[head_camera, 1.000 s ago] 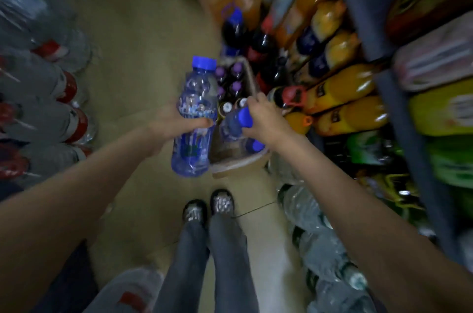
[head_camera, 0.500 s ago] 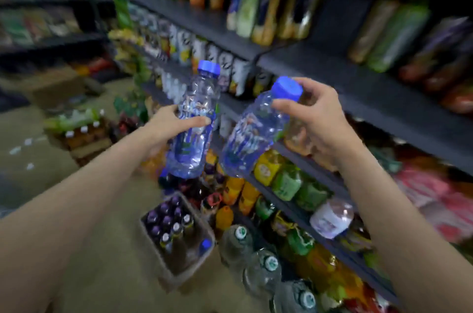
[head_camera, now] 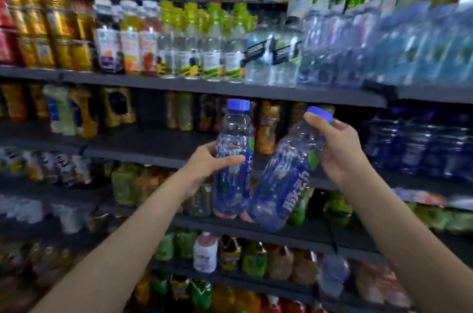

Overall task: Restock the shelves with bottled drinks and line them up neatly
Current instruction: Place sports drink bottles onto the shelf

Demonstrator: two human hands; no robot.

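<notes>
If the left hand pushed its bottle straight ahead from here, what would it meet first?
Probably the orange-labelled bottles on the middle shelf, just behind the upright bottle that the left hand grips. Depth is unclear, so the shelf edge could come first.

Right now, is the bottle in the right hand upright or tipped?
Tipped: the right hand holds the water bottle, blue cap leaning right, base angled lower left.
</notes>
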